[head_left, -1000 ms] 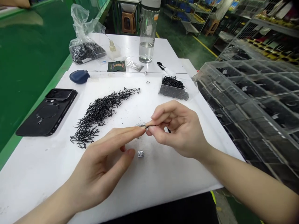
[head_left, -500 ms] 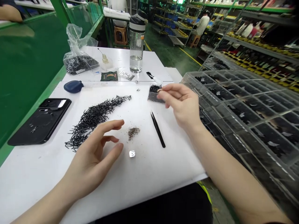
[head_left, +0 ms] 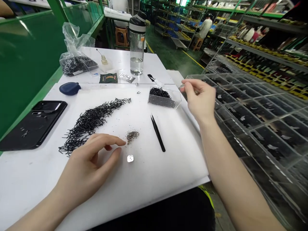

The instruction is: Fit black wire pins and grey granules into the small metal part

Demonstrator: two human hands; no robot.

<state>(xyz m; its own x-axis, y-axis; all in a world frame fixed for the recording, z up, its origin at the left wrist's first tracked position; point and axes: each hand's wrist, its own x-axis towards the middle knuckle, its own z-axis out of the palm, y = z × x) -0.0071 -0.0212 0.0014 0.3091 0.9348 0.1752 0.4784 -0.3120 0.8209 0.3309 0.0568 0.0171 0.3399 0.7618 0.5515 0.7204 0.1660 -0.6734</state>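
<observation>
My left hand [head_left: 89, 166] rests low over the white table, thumb and forefinger apart with nothing between them. Just off its fingertips lies a small heap of tiny brown metallic bits [head_left: 132, 136]. A small shiny square metal piece [head_left: 130, 158] sits to the right of the thumb. Behind that hand spreads a pile of short bent black pieces [head_left: 89, 118]. My right hand [head_left: 201, 99] is raised at the table's right edge, fingers pinched; what they hold is too small to make out. Left of it stands a clear box of black pieces [head_left: 161, 102]. Black tweezers [head_left: 158, 133] lie between the hands.
A black tray [head_left: 31, 128] and a dark blue rounded object [head_left: 69, 89] are on the left. Farther back stand a plastic bag of black pieces [head_left: 78, 65] and a water bottle [head_left: 137, 48]. Stacked clear compartment trays [head_left: 252, 118] fill the right side.
My right hand has moved right, from over the clear box to beyond the table's right edge, uncovering the box. My left hand has lowered slightly, its forefinger nearer the brown bits.
</observation>
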